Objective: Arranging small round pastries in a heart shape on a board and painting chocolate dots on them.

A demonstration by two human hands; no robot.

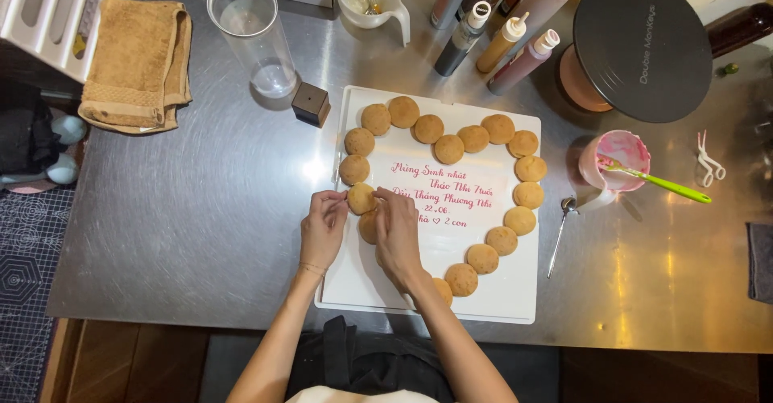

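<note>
Steel table: brushed metal, dull sheen, fine scratches and soft glare spots.
White board: flat, smooth, rounded corners, lying on the table in front of the person; pink handwriting on a pale sheet at its centre.
Puffs: round, golden-brown, matte and slightly domed, set side by side in a heart outline on the board.
Held puff: on the left flank of the heart, touching the board, just below its neighbour.
Left hand: fingertips pinched onto the left edge of the held puff; thin bracelet at the wrist.
Right hand: fingertips closed on the right edge of the same puff, palm lying over the next puff down.
Towel: tan terry cloth, folded, nubbly, far left of the table.
Clear cup: tall transparent plastic cylinder, just behind a small dark cube.
Squeeze bottles: slim plastic, white caps, leaning together behind the board.
Turntable: dark round matte disc on a pinkish base, right rear.
Pink tub: round, smeared with pink cream, a green-handled spatula resting in it.
Metal spoon: thin and shiny, lying beside the board's right edge.
</note>
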